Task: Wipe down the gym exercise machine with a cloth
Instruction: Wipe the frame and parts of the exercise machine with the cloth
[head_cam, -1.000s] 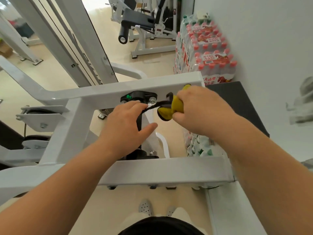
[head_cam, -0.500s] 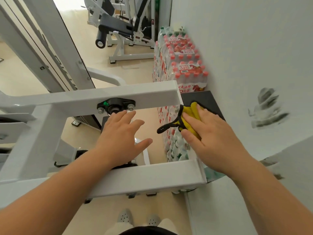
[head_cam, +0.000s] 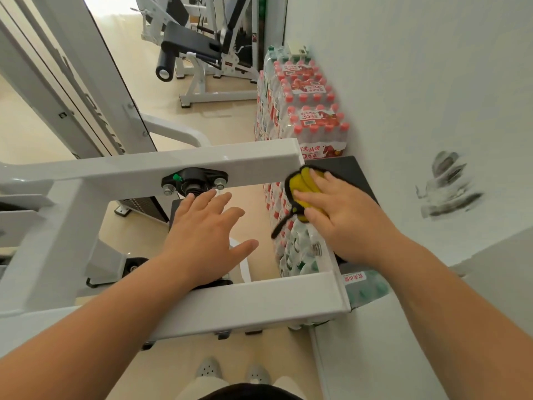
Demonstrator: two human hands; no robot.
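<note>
The cloth (head_cam: 301,184), yellow with a black edge, lay under the straight fingers (head_cam: 311,195) of the right hand (head_cam: 343,223), pressed flat at the right end of the white machine frame (head_cam: 230,163). The left hand (head_cam: 202,238) was open, fingers spread, its tips just beside the black bearing mount (head_cam: 194,180). Packs of water bottles (head_cam: 311,116) stood beyond.

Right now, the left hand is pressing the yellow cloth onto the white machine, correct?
No, it is the right hand that presses the yellow cloth onto the white machine; the head view shows the left hand bare, holding nothing.
</note>
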